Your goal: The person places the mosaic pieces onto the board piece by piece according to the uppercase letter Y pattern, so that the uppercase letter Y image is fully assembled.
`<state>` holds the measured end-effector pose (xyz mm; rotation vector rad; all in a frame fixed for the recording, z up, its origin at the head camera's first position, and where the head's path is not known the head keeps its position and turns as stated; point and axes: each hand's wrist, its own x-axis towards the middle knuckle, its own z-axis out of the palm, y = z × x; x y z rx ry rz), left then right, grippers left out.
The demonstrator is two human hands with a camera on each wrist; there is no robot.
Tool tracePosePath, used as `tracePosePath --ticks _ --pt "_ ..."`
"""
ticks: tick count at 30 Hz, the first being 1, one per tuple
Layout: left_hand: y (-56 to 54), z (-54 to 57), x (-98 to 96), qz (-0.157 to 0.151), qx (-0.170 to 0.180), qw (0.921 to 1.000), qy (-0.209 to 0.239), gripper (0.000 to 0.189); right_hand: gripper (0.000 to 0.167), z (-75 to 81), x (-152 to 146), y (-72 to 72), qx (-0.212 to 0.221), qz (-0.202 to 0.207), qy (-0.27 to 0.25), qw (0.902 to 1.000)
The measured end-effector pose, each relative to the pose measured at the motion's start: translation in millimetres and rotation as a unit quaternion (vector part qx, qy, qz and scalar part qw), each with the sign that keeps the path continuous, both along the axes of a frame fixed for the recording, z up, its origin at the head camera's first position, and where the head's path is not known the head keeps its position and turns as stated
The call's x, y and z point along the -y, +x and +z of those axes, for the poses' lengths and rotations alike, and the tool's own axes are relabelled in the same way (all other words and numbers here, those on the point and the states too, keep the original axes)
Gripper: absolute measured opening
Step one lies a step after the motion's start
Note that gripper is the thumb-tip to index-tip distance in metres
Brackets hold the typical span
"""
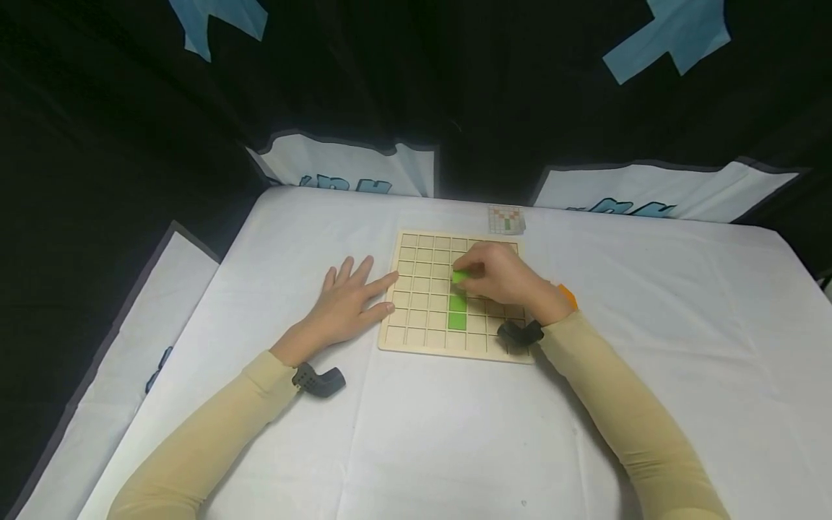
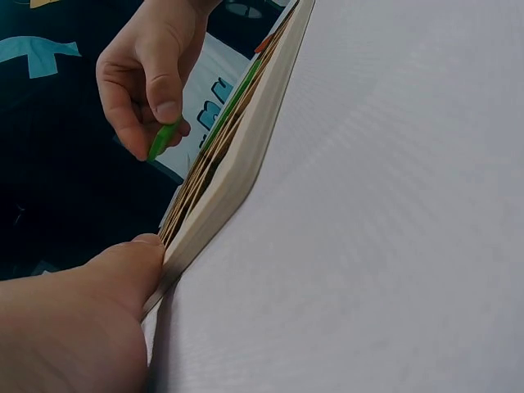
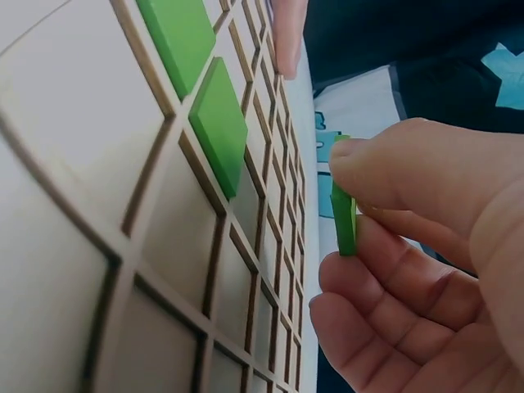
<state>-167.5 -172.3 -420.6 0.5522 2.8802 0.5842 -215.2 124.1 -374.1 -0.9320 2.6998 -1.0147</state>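
A pale wooden grid board [image 1: 416, 318] lies on the white table, with two green square tiles [image 1: 458, 312] set in neighbouring cells of one column. Just above the board, my right hand [image 1: 497, 273] pinches a third green tile [image 3: 344, 209] between thumb and fingers. In the right wrist view that tile is held on edge, apart from the grid. My left hand [image 1: 344, 307] lies spread at the board's left side. Its thumb [image 2: 135, 262] and index finger touch the board's edge, and the other fingers rest on the cloth.
Behind the board's far edge lies a small card [image 1: 506, 220] printed with a coloured grid pattern. Something orange [image 1: 568, 296] shows partly behind my right wrist. Black curtains [image 1: 455, 87] with blue shapes hang behind the white tablecloth [image 1: 455, 426].
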Motion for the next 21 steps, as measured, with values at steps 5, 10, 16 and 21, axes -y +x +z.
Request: tracePosePath --ticks 5,10,16,21 --pt "0.4 -0.1 -0.2 -0.001 -0.002 1.0 0.001 0.06 0.029 -4.5 2 0.1 -0.008 -0.002 0.0 1.0" --pt "0.4 -0.5 0.4 -0.001 -0.003 1.0 -0.001 0.06 0.028 -7.5 3 1.3 -0.013 0.0 0.0 0.9999" --pt "0.7 -1.4 0.9 -0.003 -0.005 1.0 0.0 0.06 0.029 -11.3 4 1.5 -0.023 -0.007 0.019 0.9995" --pt "0.9 -2.0 0.9 -0.002 -0.004 1.0 0.001 0.06 0.029 -13.5 4 1.5 -0.014 -0.016 0.03 0.9993"
